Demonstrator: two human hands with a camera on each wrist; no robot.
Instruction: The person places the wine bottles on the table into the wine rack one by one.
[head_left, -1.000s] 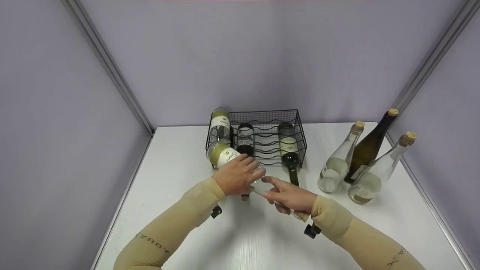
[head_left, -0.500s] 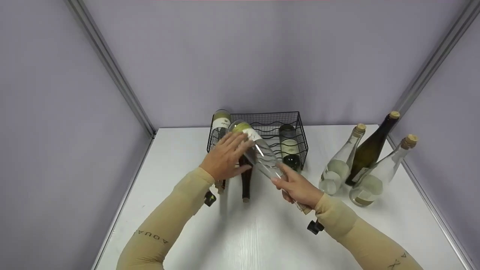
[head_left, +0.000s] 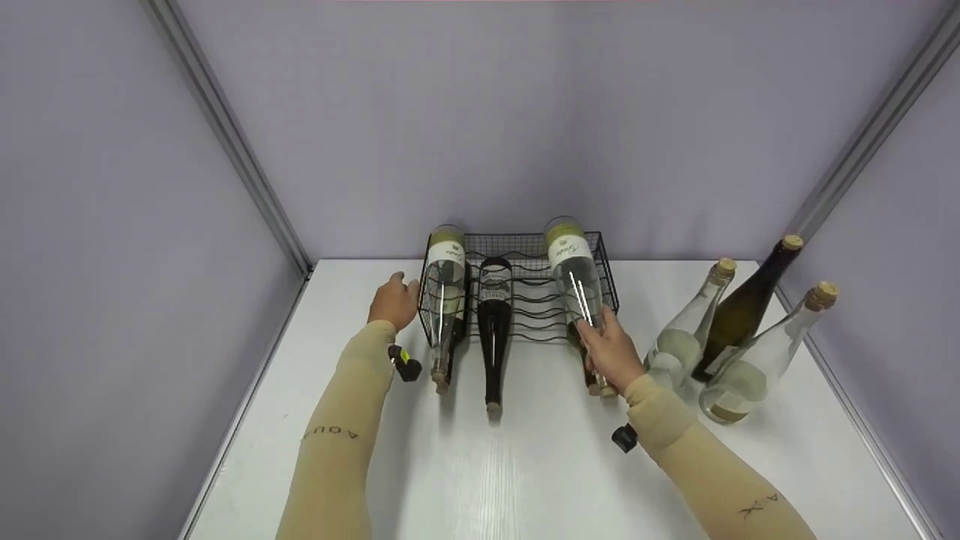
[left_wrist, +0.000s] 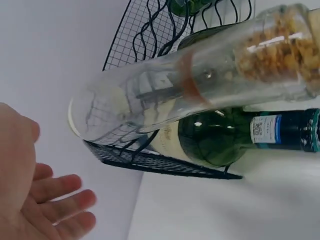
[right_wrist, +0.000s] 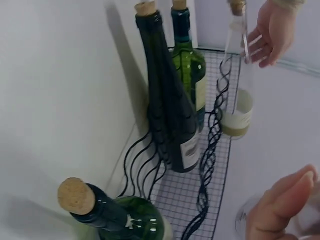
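Note:
My right hand (head_left: pixel 615 352) grips a clear glass bottle (head_left: pixel 568 251) near its neck. That bottle lies along the right end of the black wire rack (head_left: pixel 532 283), base toward the wall, above a green bottle (right_wrist: pixel 142 215). Beside the rack's left end, my left hand (head_left: pixel 394 301) holds nothing, and its fingers are loosely extended in the left wrist view. Close to it another corked clear bottle (head_left: pixel 448 255) lies on the upper level, over a green bottle (left_wrist: pixel 210 135). A dark bottle (head_left: pixel 493 322) lies in the lower level, neck toward me.
On the table's right stand two clear corked bottles (head_left: pixel 679 337) (head_left: pixel 742 375) and a dark brown bottle (head_left: pixel 739 300), close together. The white table (head_left: pixel 480 472) meets grey panels (head_left: pixel 487 112) at the back and sides.
The held clear bottle has swung from a diagonal over the rack's middle to lie along its right end. My left hand has let go of it and moved left beside the rack.

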